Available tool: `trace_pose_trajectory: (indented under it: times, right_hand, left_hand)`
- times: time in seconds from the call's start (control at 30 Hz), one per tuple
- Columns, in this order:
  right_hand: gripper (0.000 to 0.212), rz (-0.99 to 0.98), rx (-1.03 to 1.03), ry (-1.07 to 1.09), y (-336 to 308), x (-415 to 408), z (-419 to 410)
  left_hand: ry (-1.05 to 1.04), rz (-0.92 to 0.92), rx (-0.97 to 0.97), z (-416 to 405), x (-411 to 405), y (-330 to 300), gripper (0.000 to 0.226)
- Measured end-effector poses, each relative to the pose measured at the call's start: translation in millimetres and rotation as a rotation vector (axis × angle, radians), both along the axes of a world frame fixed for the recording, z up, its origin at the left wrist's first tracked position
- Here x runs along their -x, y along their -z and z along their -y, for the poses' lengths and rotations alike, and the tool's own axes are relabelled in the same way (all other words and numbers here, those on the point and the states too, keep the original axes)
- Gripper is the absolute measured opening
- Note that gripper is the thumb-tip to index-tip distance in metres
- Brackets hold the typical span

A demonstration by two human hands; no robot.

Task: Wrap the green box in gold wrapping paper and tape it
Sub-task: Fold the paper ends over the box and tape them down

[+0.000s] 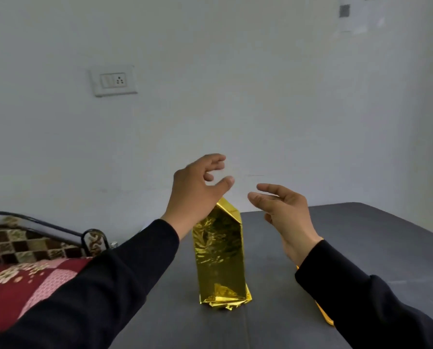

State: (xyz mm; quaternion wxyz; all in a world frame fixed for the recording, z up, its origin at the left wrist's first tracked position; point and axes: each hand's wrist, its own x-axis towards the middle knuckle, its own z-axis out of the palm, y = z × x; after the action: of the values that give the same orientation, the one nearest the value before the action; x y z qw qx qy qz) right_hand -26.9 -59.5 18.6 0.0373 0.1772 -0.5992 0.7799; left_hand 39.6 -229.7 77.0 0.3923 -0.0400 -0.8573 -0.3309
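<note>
The box, fully covered in gold wrapping paper [219, 250], stands upright on the dark grey table [361, 248]; no green shows. Its top end is folded to a point and its bottom folds are crumpled against the table. My left hand [197, 187] hovers over the pointed top with its palm just touching the paper. Its fingers are curled, and a faint strip of clear tape [226, 170] is pinched between index finger and thumb. To the right of the top, my right hand [283, 207] is held in the air with fingers relaxed, touching nothing.
A yellow-orange object [323, 314] lies on the table, partly hidden under my right sleeve. A bed with a red patterned blanket [21, 280] and a metal headboard adjoins the table on the left. A white wall with a socket plate [113, 80] stands behind.
</note>
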Motion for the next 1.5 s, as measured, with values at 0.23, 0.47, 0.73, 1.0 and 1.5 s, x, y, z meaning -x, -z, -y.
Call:
trace_pose_trajectory:
  times: [0.23, 0.47, 0.73, 1.0, 1.5]
  right_hand:
    - [0.082, -0.064, -0.2, 0.028, 17, 30, 37]
    - [0.086, 0.091, -0.223, -0.055, 34, 64, 66]
    - [0.083, 0.159, -0.17, -0.081, 40, 76, 73]
    - [0.11, 0.165, -0.243, -0.167, 37, 76, 69]
    - [0.106, 0.303, -0.148, -0.127, 29, 69, 78]
  left_hand:
    - [0.013, 0.399, 0.012, 61, 1, 19, 0.065]
    - [0.065, 0.37, -0.035, 72, 44, 37, 0.015]
    - [0.073, 0.427, -0.254, 83, 78, 52, 0.019]
    - [0.045, 0.461, -0.41, 85, 89, 72, 0.026]
    - [0.109, 0.463, -1.107, 58, 71, 106, 0.037]
